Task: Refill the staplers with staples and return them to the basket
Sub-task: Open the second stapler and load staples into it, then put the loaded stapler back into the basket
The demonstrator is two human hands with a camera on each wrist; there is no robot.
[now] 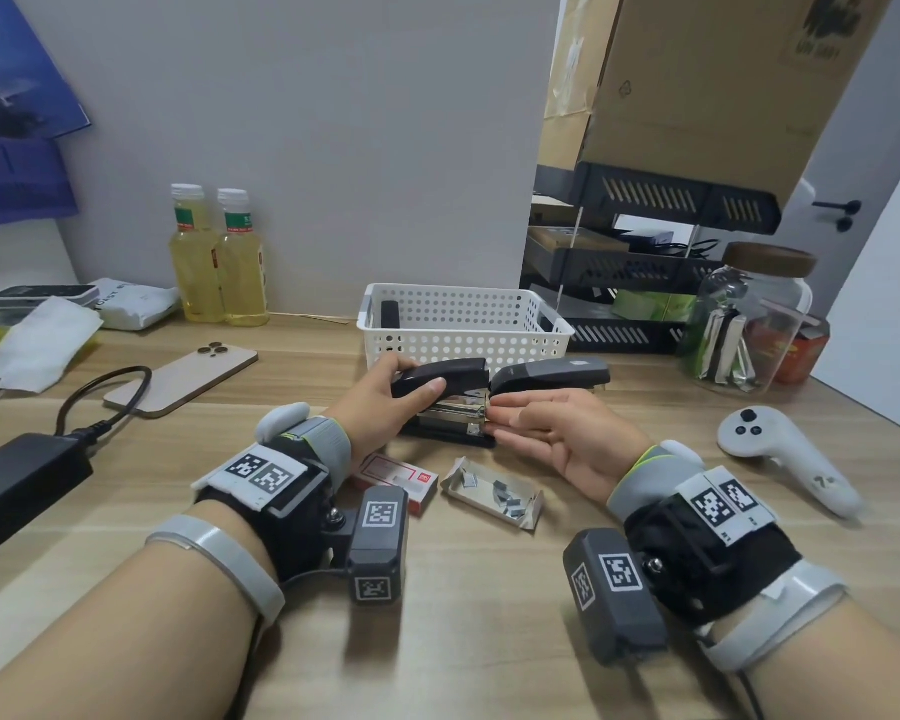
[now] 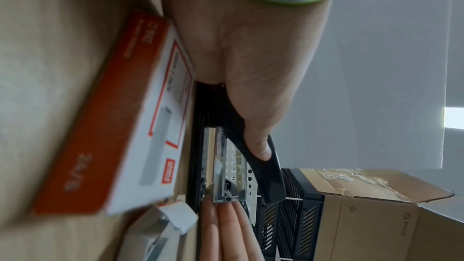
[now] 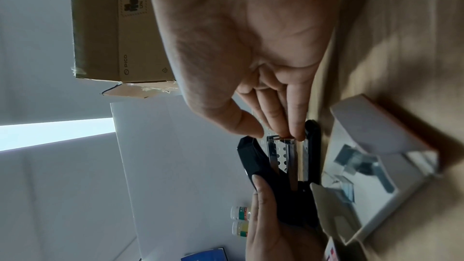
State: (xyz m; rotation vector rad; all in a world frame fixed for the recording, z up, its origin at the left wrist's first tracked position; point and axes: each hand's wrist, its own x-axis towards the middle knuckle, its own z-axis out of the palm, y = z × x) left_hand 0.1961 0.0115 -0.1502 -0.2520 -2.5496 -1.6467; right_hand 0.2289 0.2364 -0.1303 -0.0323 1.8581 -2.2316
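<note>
A black stapler (image 1: 453,415) stands on the wooden table with its top cover (image 2: 271,176) lifted and the metal magazine (image 3: 291,158) showing. My left hand (image 1: 414,376) grips the lifted cover, thumb on the near side. The straight fingertips (image 2: 226,217) of my right hand (image 1: 497,418) press against the magazine's front end, with the thumb apart. A second dark stapler (image 1: 552,374) lies just behind. Another black stapler (image 1: 390,314) stands inside the white perforated basket (image 1: 468,345). A red and white staple box (image 1: 396,478) and an open tray of staple strips (image 1: 494,493) lie in front.
A phone (image 1: 183,379), two bottles (image 1: 219,257) and a power adapter with its cable (image 1: 22,475) are on the left. A white controller (image 1: 780,459), a glass jar (image 1: 749,324) and black shelf trays (image 1: 645,283) are on the right.
</note>
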